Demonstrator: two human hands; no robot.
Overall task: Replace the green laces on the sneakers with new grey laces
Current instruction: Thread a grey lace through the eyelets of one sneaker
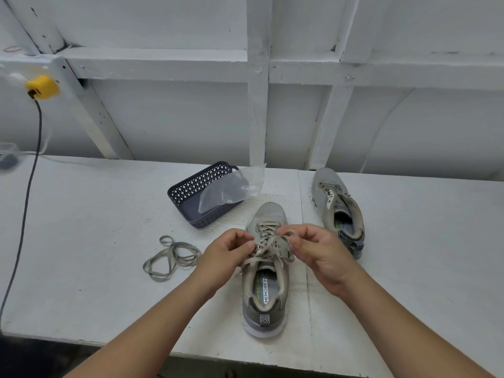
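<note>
A grey sneaker (266, 271) stands on the white table, toe pointing away from me, with a beige-grey lace (268, 242) threaded through its eyelets. My left hand (227, 253) pinches one lace end at the shoe's left side. My right hand (316, 251) pinches the other end at the right side, fingers curled above the tongue. A second grey sneaker (338, 205) stands to the right with no lace in it. A loose greenish-grey lace (170, 257) lies coiled on the table to the left.
A dark perforated basket (191, 192) stands behind the near sneaker with a clear plastic bag (231, 190) draped over it. A dark cable (26, 203) hangs from a yellow plug (42, 87) at the left. White wall framing rises behind the table.
</note>
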